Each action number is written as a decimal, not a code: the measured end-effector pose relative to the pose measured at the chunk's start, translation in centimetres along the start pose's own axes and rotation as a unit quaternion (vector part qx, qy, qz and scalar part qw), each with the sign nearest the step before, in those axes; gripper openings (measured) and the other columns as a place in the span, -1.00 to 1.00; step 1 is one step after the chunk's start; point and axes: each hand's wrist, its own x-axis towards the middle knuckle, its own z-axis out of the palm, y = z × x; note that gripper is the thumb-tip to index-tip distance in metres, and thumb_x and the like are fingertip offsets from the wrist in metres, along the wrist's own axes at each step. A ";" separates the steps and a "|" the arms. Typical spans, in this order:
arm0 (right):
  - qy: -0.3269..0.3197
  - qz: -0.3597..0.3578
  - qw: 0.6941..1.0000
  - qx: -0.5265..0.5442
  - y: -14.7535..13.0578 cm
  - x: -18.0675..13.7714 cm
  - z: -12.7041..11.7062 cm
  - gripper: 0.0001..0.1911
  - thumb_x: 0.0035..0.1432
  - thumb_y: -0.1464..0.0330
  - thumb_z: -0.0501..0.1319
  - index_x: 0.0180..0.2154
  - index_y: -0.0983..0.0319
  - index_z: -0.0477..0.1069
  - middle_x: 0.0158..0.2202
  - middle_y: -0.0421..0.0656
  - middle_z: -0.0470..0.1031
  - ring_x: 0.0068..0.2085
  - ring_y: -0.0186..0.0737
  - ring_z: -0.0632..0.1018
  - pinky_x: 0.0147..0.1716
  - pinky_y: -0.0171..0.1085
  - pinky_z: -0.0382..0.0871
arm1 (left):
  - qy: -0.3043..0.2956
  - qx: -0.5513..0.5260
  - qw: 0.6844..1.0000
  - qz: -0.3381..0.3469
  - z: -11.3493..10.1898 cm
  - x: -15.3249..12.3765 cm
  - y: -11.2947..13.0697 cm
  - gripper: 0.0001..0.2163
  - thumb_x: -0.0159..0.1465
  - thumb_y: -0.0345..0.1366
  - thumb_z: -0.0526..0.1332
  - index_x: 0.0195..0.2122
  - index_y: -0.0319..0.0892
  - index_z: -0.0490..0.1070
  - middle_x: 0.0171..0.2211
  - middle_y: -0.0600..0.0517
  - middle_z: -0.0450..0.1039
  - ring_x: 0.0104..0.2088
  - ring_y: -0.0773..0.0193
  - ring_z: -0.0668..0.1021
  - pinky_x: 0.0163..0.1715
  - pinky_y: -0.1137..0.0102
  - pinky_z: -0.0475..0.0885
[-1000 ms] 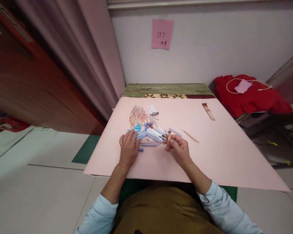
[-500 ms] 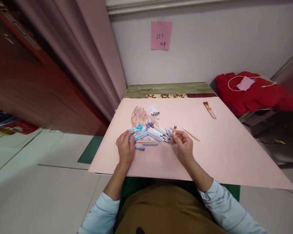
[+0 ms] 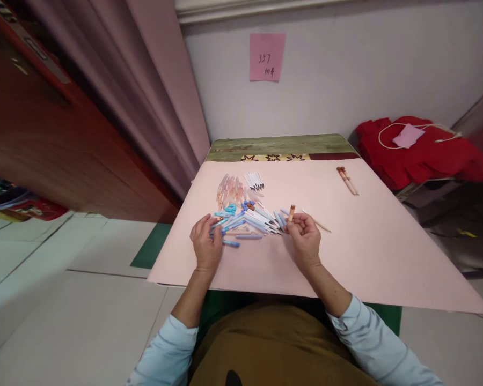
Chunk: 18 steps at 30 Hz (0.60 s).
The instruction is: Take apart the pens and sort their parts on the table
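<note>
My right hand (image 3: 306, 238) pinches a tan pen with a brown top (image 3: 292, 212), held tilted upright at the right end of a loose pen pile. The pen's lower part is hidden by my fingers. At the pile's left end, my left hand (image 3: 206, 242) curls round a blue pen, mostly covered by the fingers. Between the hands lie white pens (image 3: 258, 219), light blue pens and a blue-capped pen (image 3: 231, 243). Turquoise pens (image 3: 227, 209) rest just beyond my left fingers. A thin tan pen (image 3: 322, 225) lies right of my right hand.
Farther back are a group of pinkish pens (image 3: 230, 190) and a row of white pens with black tips (image 3: 254, 180). Two brown-topped tan pens (image 3: 348, 180) lie at the right on the pink-covered table (image 3: 370, 252). Red cloth (image 3: 410, 158) with a cable sits beyond.
My right hand has shifted slightly right, with the brown-topped pen still in it. The left hand stays almost in place at the pile. The view has moved a little.
</note>
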 end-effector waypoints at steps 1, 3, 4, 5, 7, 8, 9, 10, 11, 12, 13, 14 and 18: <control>-0.001 0.002 1.000 -0.001 0.0 0.0 0.1 -0.72 0.06 0.25 0.34 -0.21 0.23 0.41 -0.35 -0.19 0.51 -0.41 -0.30 0.56 -0.33 -0.25 0.50 | -0.002 0.002 1.000 0.013 0.0 -0.1 0.1 -0.82 0.31 -0.27 0.15 -0.16 -0.17 0.49 -0.05 -0.15 0.51 0.03 0.08 0.48 0.11 0.13 0.26; -0.006 0.005 1.000 -0.006 0.1 -0.2 0.1 -0.73 0.08 0.25 0.33 -0.19 0.24 0.43 -0.35 -0.18 0.53 -0.41 -0.29 0.56 -0.33 -0.24 0.50 | -0.013 0.009 0.999 0.045 -0.1 -0.2 0.4 -0.88 0.29 -0.30 0.18 -0.23 -0.15 0.49 -0.12 -0.11 0.52 -0.02 0.09 0.49 0.08 0.14 0.26; -0.011 0.005 1.000 -0.010 0.2 -0.2 0.1 -0.74 0.09 0.25 0.32 -0.19 0.24 0.44 -0.35 -0.17 0.55 -0.40 -0.28 0.57 -0.32 -0.23 0.51 | -0.022 0.014 0.998 0.062 -0.1 -0.3 0.6 -0.91 0.28 -0.31 0.20 -0.27 -0.14 0.49 -0.15 -0.09 0.53 -0.05 0.09 0.50 0.06 0.15 0.27; -0.018 0.003 1.000 -0.016 0.3 -0.2 0.1 -0.74 0.10 0.25 0.31 -0.18 0.24 0.45 -0.35 -0.16 0.56 -0.40 -0.28 0.57 -0.31 -0.23 0.51 | -0.031 0.018 0.996 0.080 -0.1 -0.3 0.7 -0.93 0.27 -0.32 0.21 -0.30 -0.13 0.49 -0.19 -0.08 0.53 -0.07 0.10 0.49 0.04 0.15 0.27; -0.033 -0.003 0.999 -0.030 0.6 -0.3 -0.1 -0.73 0.12 0.25 0.30 -0.16 0.24 0.46 -0.35 -0.16 0.57 -0.39 -0.26 0.58 -0.29 -0.21 0.51 | -0.046 0.023 0.992 0.112 -0.2 -0.5 1.0 -0.95 0.26 -0.33 0.23 -0.32 -0.13 0.48 -0.22 -0.07 0.52 -0.08 0.09 0.49 0.02 0.16 0.27; -0.039 -0.005 0.999 -0.038 0.8 -0.3 -0.1 -0.73 0.12 0.25 0.30 -0.16 0.24 0.46 -0.36 -0.16 0.57 -0.39 -0.26 0.58 -0.29 -0.21 0.51 | -0.050 0.023 0.991 0.125 -0.2 -0.5 1.1 -0.96 0.25 -0.34 0.24 -0.31 -0.13 0.48 -0.23 -0.07 0.52 -0.08 0.09 0.48 0.01 0.16 0.27; -0.043 -0.005 0.998 -0.046 0.9 -0.3 -0.2 -0.72 0.12 0.24 0.30 -0.16 0.24 0.47 -0.36 -0.16 0.57 -0.39 -0.26 0.58 -0.28 -0.21 0.51 | -0.053 0.021 0.989 0.136 -0.2 -0.6 1.2 -0.96 0.25 -0.34 0.24 -0.31 -0.13 0.48 -0.23 -0.06 0.52 -0.08 0.09 0.48 0.01 0.16 0.27; -0.047 -0.002 0.998 -0.052 1.0 -0.3 -0.2 -0.72 0.11 0.24 0.31 -0.16 0.24 0.47 -0.36 -0.16 0.57 -0.38 -0.26 0.58 -0.28 -0.22 0.51 | -0.054 0.017 0.988 0.144 -0.2 -0.6 1.3 -0.96 0.24 -0.34 0.25 -0.30 -0.13 0.49 -0.22 -0.06 0.52 -0.08 0.09 0.48 0.01 0.16 0.27; -0.052 0.004 0.997 -0.055 1.1 -0.3 -0.3 -0.72 0.10 0.23 0.32 -0.16 0.24 0.47 -0.37 -0.16 0.57 -0.39 -0.26 0.58 -0.29 -0.23 0.51 | -0.056 0.013 0.987 0.148 -0.2 -0.7 1.5 -0.96 0.24 -0.35 0.25 -0.29 -0.13 0.49 -0.21 -0.06 0.52 -0.07 0.09 0.48 0.01 0.16 0.27; -0.058 0.015 0.997 -0.053 1.2 -0.3 -0.3 -0.71 0.09 0.23 0.33 -0.17 0.24 0.48 -0.38 -0.17 0.56 -0.41 -0.27 0.57 -0.32 -0.25 0.51 | -0.059 0.009 0.987 0.149 -0.1 -0.7 1.7 -0.95 0.24 -0.35 0.25 -0.28 -0.13 0.49 -0.21 -0.06 0.52 -0.06 0.09 0.48 0.02 0.15 0.27; -0.065 0.029 0.996 -0.049 1.2 -0.4 -0.2 -0.71 0.09 0.22 0.33 -0.18 0.24 0.48 -0.40 -0.18 0.56 -0.45 -0.29 0.55 -0.37 -0.27 0.50 | -0.064 0.005 0.987 0.150 -0.1 -0.8 2.0 -0.95 0.24 -0.35 0.25 -0.27 -0.12 0.49 -0.20 -0.07 0.51 -0.06 0.09 0.48 0.03 0.15 0.26; -0.072 0.044 0.996 -0.043 1.2 -0.4 -0.2 -0.70 0.08 0.21 0.34 -0.18 0.24 0.48 -0.41 -0.19 0.55 -0.49 -0.32 0.52 -0.42 -0.28 0.49 | -0.069 0.002 0.986 0.150 0.0 -0.8 2.3 -0.94 0.25 -0.35 0.24 -0.26 -0.12 0.49 -0.19 -0.07 0.51 -0.06 0.08 0.48 0.03 0.14 0.26; -0.098 0.070 0.992 -0.033 1.2 -0.5 0.0 -0.68 0.07 0.18 0.36 -0.19 0.24 0.48 -0.41 -0.20 0.54 -0.58 -0.41 0.43 -0.54 -0.34 0.43 | -0.114 -0.002 0.978 0.172 0.3 -1.1 3.8 -0.89 0.27 -0.34 0.22 -0.19 -0.12 0.49 -0.16 -0.07 0.51 -0.05 0.08 0.47 0.09 0.10 0.21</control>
